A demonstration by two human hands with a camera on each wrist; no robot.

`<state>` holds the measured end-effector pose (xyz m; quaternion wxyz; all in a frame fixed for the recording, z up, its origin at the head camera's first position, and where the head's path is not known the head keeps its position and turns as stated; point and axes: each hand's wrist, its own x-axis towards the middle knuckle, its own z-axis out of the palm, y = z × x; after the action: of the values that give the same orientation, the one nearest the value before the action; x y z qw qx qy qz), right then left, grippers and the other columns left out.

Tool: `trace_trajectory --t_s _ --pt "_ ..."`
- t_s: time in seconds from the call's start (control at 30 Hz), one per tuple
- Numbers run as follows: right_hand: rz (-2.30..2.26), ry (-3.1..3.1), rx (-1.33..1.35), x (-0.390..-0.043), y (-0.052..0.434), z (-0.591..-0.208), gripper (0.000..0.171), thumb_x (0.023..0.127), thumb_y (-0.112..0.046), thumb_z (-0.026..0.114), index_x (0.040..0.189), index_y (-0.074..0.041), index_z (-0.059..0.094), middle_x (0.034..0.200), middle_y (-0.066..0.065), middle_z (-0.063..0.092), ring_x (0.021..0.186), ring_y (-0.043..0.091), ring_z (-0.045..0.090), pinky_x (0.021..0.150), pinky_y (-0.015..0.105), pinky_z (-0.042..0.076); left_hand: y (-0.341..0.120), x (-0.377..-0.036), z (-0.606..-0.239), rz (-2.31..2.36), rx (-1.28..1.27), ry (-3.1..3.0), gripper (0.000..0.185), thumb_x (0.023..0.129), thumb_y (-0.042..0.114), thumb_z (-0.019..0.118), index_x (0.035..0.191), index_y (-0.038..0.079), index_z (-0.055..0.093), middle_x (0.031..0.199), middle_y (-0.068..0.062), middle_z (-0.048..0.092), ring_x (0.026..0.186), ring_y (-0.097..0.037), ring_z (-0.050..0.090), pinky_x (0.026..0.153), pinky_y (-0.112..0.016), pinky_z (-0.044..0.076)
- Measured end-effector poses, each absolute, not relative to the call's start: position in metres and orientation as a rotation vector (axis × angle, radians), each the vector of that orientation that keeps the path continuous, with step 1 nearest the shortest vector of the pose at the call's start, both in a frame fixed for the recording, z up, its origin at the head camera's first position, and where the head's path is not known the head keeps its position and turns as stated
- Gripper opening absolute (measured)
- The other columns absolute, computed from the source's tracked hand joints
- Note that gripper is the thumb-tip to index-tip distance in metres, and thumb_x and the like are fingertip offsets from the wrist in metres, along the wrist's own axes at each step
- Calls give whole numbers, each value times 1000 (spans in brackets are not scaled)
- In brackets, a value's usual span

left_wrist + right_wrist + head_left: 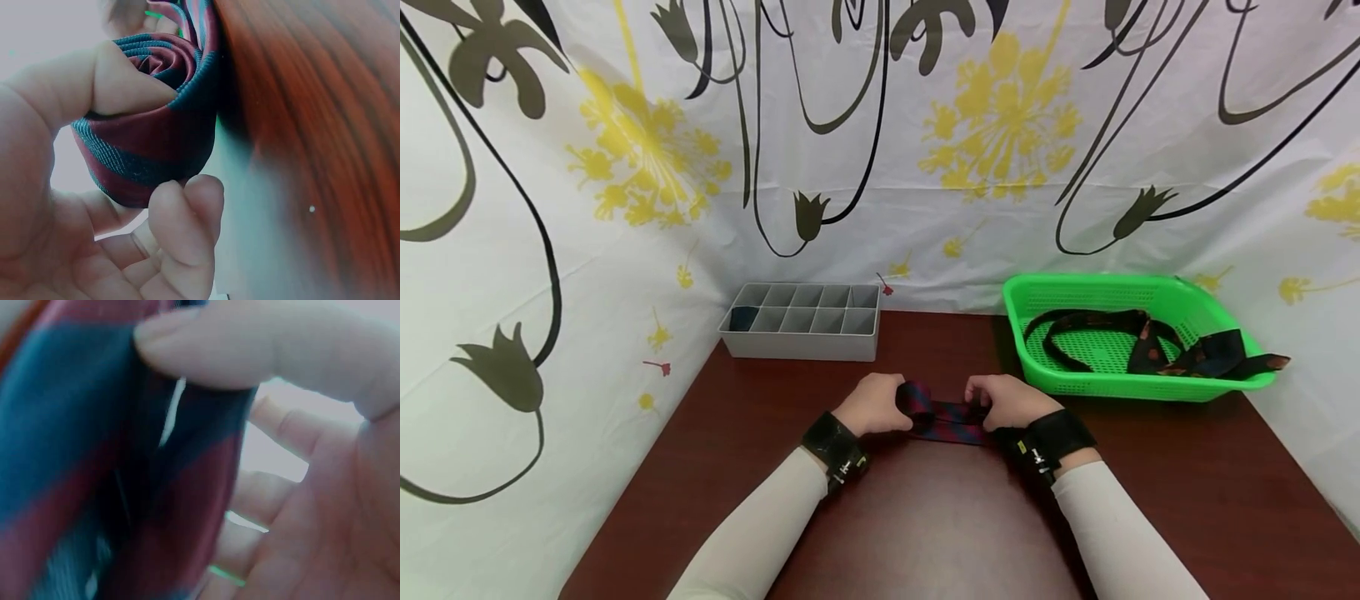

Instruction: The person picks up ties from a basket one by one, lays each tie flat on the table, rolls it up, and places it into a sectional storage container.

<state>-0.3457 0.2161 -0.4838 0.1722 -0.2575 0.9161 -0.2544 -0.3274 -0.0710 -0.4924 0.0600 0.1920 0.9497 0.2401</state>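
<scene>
A dark red and navy striped necktie [951, 432] is partly rolled up over the table, between both hands. My left hand [874, 403] grips the coiled end, thumb across the top of the roll [147, 140] and fingers curled beneath it, as the left wrist view shows. At the right, the unrolled part stretches to my right hand [1013, 402], which pinches it. In the right wrist view the thumb [206, 347] lies over folded layers of the striped fabric [200, 506], with the other fingers behind them.
A grey divided box [801, 345] stands at the back left, a dark folded or rolled item [744, 318] in its front left compartment. At the back right, a green basket [1120, 385] holds a dark patterned necktie [1217, 354], one end poking over the right rim. A patterned curtain [880, 167] hangs behind.
</scene>
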Motion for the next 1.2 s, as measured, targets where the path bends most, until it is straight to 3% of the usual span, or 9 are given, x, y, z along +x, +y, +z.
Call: trace_trajectory --t_s 0.1,0.33,0.6,0.77,0.87,1.2 --pt "-735 2583 -705 -347 225 -481 46 76 0 81 116 -17 64 102 7 66 90 21 58 69 34 49 -72 -328 -493 722 557 2876 56 75 27 87 123 6 68 99 -3 72 86 -16 61 78 -30 54" --pt "-982 2388 -825 -354 243 -480 45 79 -14 91 114 -10 63 88 2 55 84 19 51 72 30 47 -76 -334 -497 728 549 2870 61 76 29 86 129 4 67 101 -4 71 87 -16 61 78 -30 54" --pt "-999 2257 -741 -357 255 -485 40 85 -10 84 120 -5 64 80 1 58 70 13 54 65 28 48 -83 -336 -498 758 522 2834 62 77 25 86 132 6 65 106 -4 71 92 -18 62 83 -33 55" --pt "-958 2219 -733 -357 260 -485 33 90 -14 80 119 -6 66 75 -2 61 64 9 52 65 27 47 -86 -338 -497 751 550 2834 51 76 23 85 121 10 67 100 -2 70 89 -17 62 80 -32 55" --pt "-954 2198 -731 -357 262 -484 33 92 -15 79 120 -5 65 73 -3 62 63 9 52 65 27 47 -89 -340 -497 747 546 2842 47 76 22 85 118 11 67 97 -1 70 88 -17 62 79 -32 54" --pt "-967 2186 -741 -358 261 -486 36 89 -6 78 121 -2 63 76 -2 53 66 10 48 68 28 44 -98 -344 -496 735 517 2826 54 77 21 84 126 8 67 102 -4 70 91 -19 61 83 -34 55"
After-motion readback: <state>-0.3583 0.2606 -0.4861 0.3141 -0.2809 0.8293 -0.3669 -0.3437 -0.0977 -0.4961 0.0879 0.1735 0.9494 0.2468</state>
